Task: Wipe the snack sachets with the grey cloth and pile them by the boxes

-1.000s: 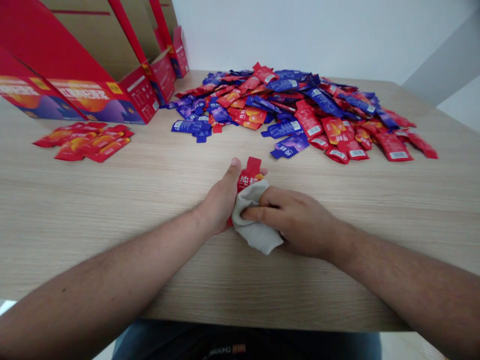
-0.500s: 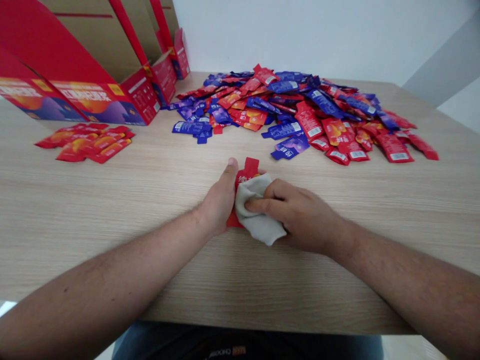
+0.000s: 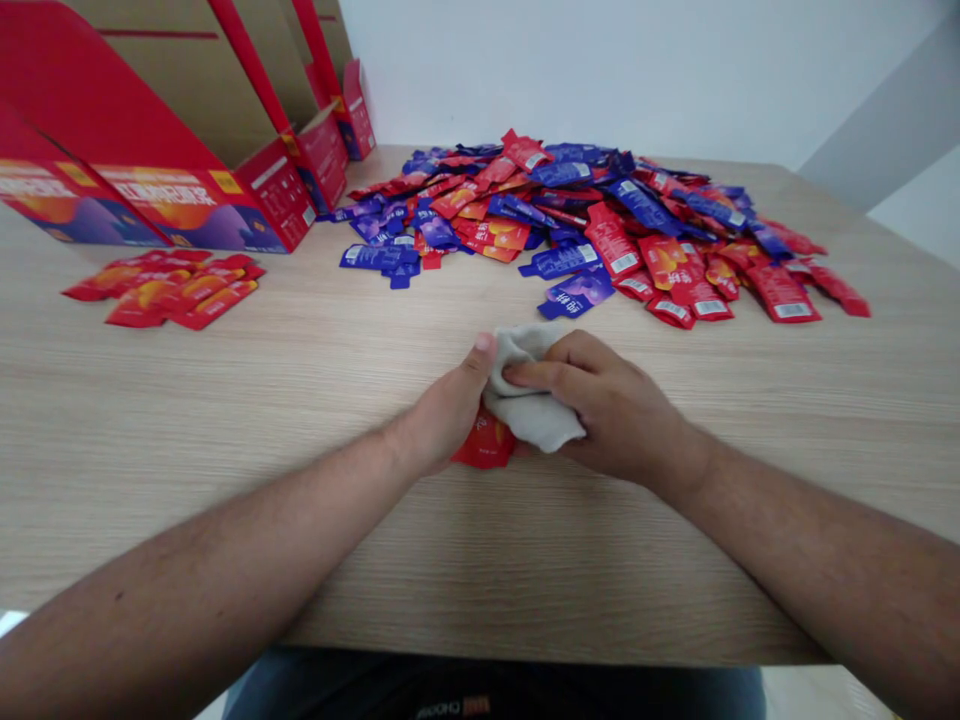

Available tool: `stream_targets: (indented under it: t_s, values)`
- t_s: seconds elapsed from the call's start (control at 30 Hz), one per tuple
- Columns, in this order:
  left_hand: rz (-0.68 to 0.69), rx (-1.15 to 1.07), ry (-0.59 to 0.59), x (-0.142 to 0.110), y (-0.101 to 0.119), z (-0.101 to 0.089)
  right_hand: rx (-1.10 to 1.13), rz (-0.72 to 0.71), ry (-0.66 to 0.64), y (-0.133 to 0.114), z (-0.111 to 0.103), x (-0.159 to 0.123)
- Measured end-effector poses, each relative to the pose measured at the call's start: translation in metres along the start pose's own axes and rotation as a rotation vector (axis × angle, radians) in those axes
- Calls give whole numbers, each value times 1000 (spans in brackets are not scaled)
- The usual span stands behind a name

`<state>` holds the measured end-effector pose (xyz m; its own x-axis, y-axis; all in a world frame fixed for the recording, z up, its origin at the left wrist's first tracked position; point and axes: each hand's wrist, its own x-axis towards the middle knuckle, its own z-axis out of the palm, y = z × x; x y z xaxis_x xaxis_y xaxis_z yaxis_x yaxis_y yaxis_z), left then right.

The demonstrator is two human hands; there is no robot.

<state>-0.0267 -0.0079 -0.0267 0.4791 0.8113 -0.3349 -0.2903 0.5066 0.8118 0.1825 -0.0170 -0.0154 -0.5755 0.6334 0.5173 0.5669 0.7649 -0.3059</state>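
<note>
Cloth [image 3: 534, 400] has slid up the red sachet [image 3: 484, 445] since the last shot, so now only the sachet's lower end pokes out underneath, tab and lettering hidden. Left hand [image 3: 446, 410] is closed up, thumb pointing up, pressing the sachet against the cloth. Right hand [image 3: 607, 405] is curled over the top, fingers wrapped on the soft, rumpled fabric. All this sits at the near part of a wood-grain table [image 3: 225, 400]. Farther off: four red cardboard boxes [image 3: 277, 205] with slanted sides, a loose patch of maybe ten red sachets [image 3: 161, 295] in front of them, and one big heap of glossy red and blue sachets [image 3: 570, 210], way too many to count
</note>
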Motion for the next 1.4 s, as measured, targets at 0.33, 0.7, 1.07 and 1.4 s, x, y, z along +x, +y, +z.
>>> stream_targets:
  t_s: [0.33, 0.7, 1.07, 1.4]
  values:
    - [-95, -1, 22, -1, 6, 0, 4, 68, 85, 8, 4, -1]
    - [-17, -91, 77, 4, 1, 5, 24, 53, -63, -15, 7, -4]
    - [-29, -146, 90, 3, 6, 9, -15, 45, -92, -22, 6, -3]
    - [7, -163, 168, 0, 11, 12, 12, -82, -276, -13, 4, -4]
